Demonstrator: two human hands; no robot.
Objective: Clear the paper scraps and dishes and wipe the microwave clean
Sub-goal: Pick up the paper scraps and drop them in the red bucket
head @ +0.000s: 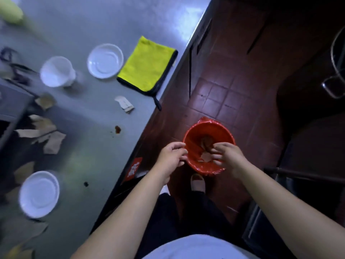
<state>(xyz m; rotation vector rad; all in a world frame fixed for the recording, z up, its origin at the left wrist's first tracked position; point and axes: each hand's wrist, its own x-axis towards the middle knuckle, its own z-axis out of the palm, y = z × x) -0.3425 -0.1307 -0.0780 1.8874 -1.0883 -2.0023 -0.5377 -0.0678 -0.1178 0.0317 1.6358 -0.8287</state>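
Single head-worn wide-angle view, pitched steeply down and a little forward. The wearer's torso sits at the bottom edge, and both bare forearms run up from it to the left hand [170,157] and right hand [229,157] just below frame centre, close to the lens. The steel counter [97,146] fills the left half, its edge slanting to the upper right; the tiled floor [233,86] takes the right half, with the red bin [194,135] under the hands, and the view blurs toward the left edge.
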